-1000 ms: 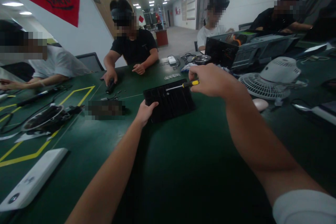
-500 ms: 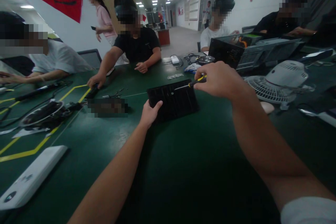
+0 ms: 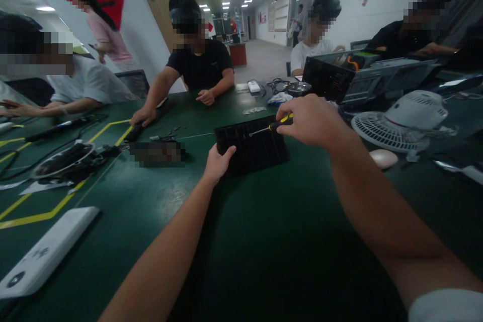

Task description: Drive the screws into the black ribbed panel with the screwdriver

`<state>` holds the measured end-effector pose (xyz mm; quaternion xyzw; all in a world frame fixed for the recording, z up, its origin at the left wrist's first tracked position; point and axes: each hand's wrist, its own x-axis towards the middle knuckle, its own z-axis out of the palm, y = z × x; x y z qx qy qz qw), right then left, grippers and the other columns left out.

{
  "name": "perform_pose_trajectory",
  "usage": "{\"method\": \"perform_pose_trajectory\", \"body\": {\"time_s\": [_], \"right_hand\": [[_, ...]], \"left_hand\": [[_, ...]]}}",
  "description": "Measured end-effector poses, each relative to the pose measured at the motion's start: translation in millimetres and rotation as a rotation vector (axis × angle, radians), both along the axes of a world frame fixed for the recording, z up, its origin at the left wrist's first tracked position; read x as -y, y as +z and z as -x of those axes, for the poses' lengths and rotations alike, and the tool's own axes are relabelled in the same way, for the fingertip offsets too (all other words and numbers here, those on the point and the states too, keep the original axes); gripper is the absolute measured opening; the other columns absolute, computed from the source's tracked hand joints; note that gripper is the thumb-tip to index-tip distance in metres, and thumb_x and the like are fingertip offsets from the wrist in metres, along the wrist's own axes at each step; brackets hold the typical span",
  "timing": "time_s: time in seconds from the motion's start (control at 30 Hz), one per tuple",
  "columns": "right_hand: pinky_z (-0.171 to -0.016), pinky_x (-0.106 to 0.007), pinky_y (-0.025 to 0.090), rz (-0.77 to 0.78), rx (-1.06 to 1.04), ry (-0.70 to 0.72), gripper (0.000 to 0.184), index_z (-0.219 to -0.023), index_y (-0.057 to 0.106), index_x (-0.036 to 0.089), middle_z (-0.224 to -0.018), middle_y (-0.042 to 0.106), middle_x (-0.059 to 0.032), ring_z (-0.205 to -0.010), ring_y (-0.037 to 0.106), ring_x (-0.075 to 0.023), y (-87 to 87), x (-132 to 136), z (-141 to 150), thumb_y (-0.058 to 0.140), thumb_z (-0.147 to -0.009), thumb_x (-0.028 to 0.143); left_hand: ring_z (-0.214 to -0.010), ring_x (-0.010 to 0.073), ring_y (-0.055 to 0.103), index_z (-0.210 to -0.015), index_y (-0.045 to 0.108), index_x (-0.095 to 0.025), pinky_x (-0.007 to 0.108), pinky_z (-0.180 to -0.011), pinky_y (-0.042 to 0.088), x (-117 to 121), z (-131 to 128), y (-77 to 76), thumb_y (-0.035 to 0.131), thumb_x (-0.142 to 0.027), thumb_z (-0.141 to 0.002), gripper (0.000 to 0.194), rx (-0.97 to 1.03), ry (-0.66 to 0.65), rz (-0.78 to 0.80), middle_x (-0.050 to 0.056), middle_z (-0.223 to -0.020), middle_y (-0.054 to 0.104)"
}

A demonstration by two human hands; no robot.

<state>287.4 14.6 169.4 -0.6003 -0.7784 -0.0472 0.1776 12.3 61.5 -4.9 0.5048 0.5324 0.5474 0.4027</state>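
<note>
My left hand grips the left edge of a flat black ribbed plastic panel, its thumb lying on the face. The panel is tilted up over the green table. In my right hand is a screwdriver with a black and yellow handle, pinched between thumb and fingers. Its thin metal shaft points left across the panel, and the tip sits at a small bright spot near the panel's upper middle. Whether that spot is a screw I cannot tell.
At right lie a white fan, a pale computer mouse and an opened computer case. Cables and a long white device are at left. Across the table a co-worker's hand holds a dark object.
The screwdriver's handle has dipped slightly, and its tip is now on the bright spot. My left hand keeps its grip. A person in pink behind the table has moved left.
</note>
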Motion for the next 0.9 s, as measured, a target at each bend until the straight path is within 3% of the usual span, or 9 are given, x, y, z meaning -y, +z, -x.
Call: {"method": "perform_pose_trajectory", "body": {"time_s": [0.3, 0.53, 0.77, 0.9], "right_hand": [[-0.088, -0.049, 0.054, -0.007, 0.006, 0.004, 0.028, -0.112, 0.087, 0.029, -0.114, 0.082, -0.0111, -0.109, 0.073, -0.0375, -3.0, -1.2, 0.8, 0.077, -0.087, 0.033], [-0.086, -0.048, 0.055, 0.007, 0.003, -0.024, 0.029, -0.111, 0.088, 0.024, -0.104, 0.082, -0.0139, -0.105, 0.074, -0.0373, -2.2, -1.0, 2.8, 0.073, -0.089, 0.038], [-0.086, -0.048, 0.056, 0.099, 0.103, -0.116, 0.042, -0.104, 0.086, 0.015, -0.103, 0.081, -0.0220, -0.106, 0.074, -0.0388, -4.0, -6.5, 4.5, 0.057, -0.101, 0.046], [-0.085, -0.044, 0.055, 0.165, 0.084, -0.074, 0.043, -0.103, 0.084, 0.016, -0.100, 0.081, -0.0192, -0.101, 0.074, -0.0342, -2.2, -9.3, 0.2, 0.055, -0.103, 0.047]], "left_hand": [[-0.116, 0.0342, 0.076, -0.114, 0.073, -0.019, 0.057, -0.112, 0.057, -1.8, -0.3, -1.8, 0.088, -0.037, -0.080, 0.042, -0.008, 0.007, 0.005, 0.013, -0.120, 0.081], [-0.114, 0.0333, 0.076, -0.114, 0.073, -0.019, 0.056, -0.111, 0.057, -0.9, -0.8, -1.3, 0.088, -0.036, -0.080, 0.042, 0.012, 0.008, 0.004, 0.013, -0.118, 0.080], [-0.114, 0.0328, 0.076, -0.114, 0.073, -0.019, 0.056, -0.111, 0.057, 0.1, -1.7, 0.1, 0.088, -0.035, -0.081, 0.039, 0.011, 0.009, 0.011, 0.012, -0.118, 0.080], [-0.113, 0.0326, 0.076, -0.113, 0.073, -0.020, 0.055, -0.112, 0.057, -0.3, -1.5, 0.5, 0.089, -0.034, -0.080, 0.039, 0.012, 0.021, 0.025, 0.012, -0.117, 0.080]]}}
